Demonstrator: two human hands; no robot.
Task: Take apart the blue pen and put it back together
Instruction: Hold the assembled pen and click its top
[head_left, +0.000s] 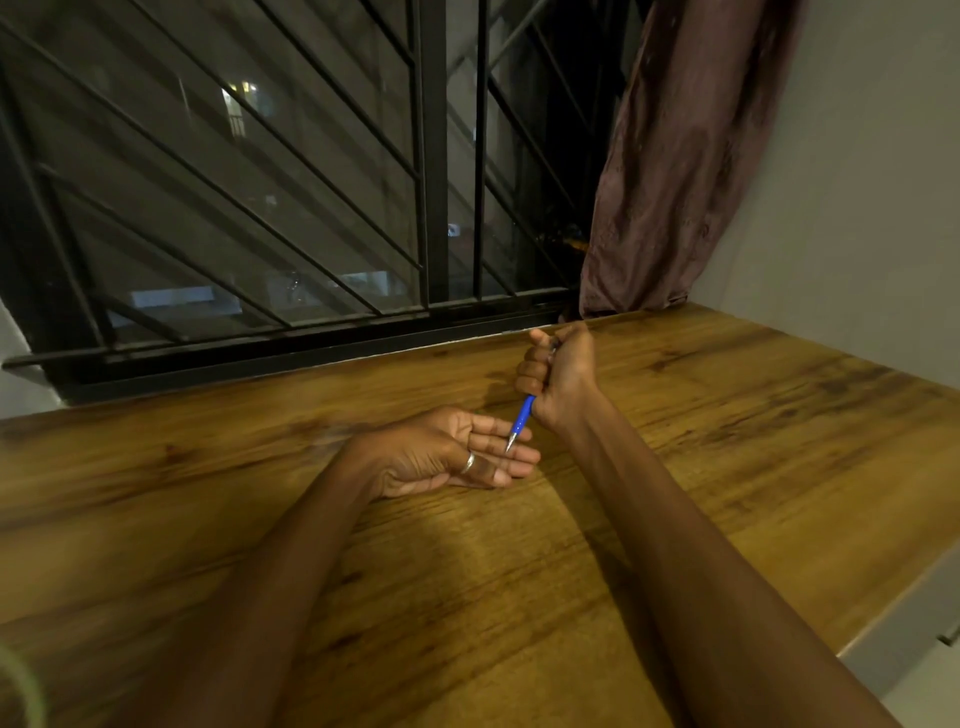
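Your two bare forearms are the closest thing to the camera, coming in from 6 o'clock and 5 o'clock over the wooden worktop (675, 415). Your left hand (447, 452) rests palm up on the wood just left of centre, fingers (511, 460) stretched flat and loose toward 3 o'clock, not gripping anything. You've got a silver ring (468, 462) on one of those fingers.

Your right hand (563, 374) sits a bit further out, toward 1 o'clock from the left one, curled into a fist around the blue pen (522, 420). So the pen is up in that fist, off the wood. Only the lower part sticks out of the bottom of your fist: a blue barrel and a silvery tip, slanting down toward 7 o'clock. That tip hangs right over your open left fingers, and honestly I can't tell if it's touching them or just above. The top end of the pen is buried in your fist, though something dark peeks out by your thumb, too small to make out.

At 12 o'clock, past the far edge of the worktop, there's a window (260, 182) with black diagonal bars, dark outside with a few lit spots. A brownish-purple curtain (685, 156) hangs bunched up at 1 o'clock, its hem reaching the back corner of the worktop, next to a plain pale wall (857, 208) at 2 o'clock.
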